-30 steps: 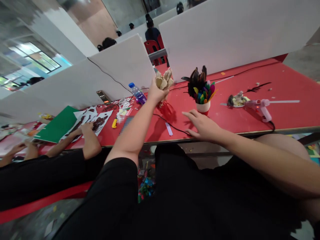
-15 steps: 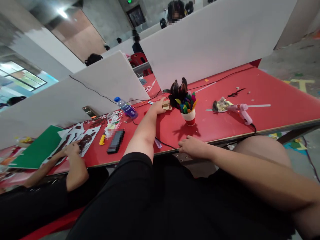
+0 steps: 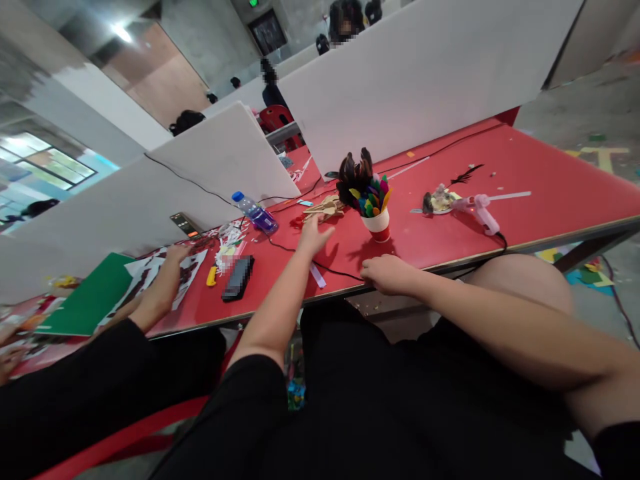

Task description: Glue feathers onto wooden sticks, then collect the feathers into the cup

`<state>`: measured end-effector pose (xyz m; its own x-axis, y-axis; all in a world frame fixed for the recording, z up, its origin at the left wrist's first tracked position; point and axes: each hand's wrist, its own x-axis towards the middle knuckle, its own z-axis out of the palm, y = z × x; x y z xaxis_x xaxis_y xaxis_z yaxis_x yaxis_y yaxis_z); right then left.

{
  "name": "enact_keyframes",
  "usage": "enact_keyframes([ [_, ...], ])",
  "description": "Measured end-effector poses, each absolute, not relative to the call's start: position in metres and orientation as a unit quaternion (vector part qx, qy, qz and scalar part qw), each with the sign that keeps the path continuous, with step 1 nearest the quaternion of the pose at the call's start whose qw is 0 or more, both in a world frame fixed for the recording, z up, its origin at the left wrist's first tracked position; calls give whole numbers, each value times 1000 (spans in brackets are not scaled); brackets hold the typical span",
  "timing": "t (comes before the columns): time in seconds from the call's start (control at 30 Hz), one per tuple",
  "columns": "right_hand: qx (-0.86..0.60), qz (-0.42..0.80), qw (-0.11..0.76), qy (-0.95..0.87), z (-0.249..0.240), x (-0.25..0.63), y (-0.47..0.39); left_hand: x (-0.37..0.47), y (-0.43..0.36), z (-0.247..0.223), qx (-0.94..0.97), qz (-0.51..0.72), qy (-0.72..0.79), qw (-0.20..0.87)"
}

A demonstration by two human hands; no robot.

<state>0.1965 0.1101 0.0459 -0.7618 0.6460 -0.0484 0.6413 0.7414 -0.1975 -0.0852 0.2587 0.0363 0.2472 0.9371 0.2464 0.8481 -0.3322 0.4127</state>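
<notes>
My left hand (image 3: 314, 237) is over the red table (image 3: 425, 247), thumb and fingers apart, holding nothing I can see. Just beyond its fingertips lies a loose pile of flat wooden pieces (image 3: 327, 207), with something red beside it. My right hand (image 3: 384, 273) rests at the table's front edge with fingers curled, and nothing shows in them. Between and beyond the hands stands a red and white cup (image 3: 379, 227) full of bright feathers (image 3: 373, 197). Dark brown feathers (image 3: 354, 175) rise behind its left side.
Right of the cup lie a pink glue gun (image 3: 477, 212) and a small messy dish (image 3: 440, 200). To the left are a purple drink bottle (image 3: 256, 213), a dark phone (image 3: 238, 278) and a yellow cutter (image 3: 211, 276). A co-worker's arm (image 3: 160, 283) reaches across papers. White partitions (image 3: 400, 87) stand behind.
My left hand has drawn back toward me from the wooden pieces, uncovering them, and its fingers have spread. My right hand stays by the table edge. The co-worker's hand has moved farther over the papers.
</notes>
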Motion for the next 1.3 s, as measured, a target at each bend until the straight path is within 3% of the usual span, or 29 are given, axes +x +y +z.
enact_keyframes([
  [0.2,-458,107,20,-882,54,206,116,-65,139,-3,861,164,470,105],
  [0.4,-561,181,-5,-807,58,235,141,-86,171,10,886,135,430,105],
  [0.47,-608,200,43,-767,55,246,150,-94,193,16,894,126,417,106],
  [0.53,-645,187,154,-725,52,255,161,-99,210,19,904,120,396,113],
  [0.67,-581,173,358,-710,49,259,191,-103,225,16,913,133,365,122],
  [0.83,-474,335,353,-734,52,259,236,-110,226,7,905,137,387,111],
  [1.13,-557,255,433,-661,34,286,349,-130,236,7,818,163,550,33],
  [1.3,-576,236,435,-651,23,289,382,-133,234,4,788,188,582,66],
])
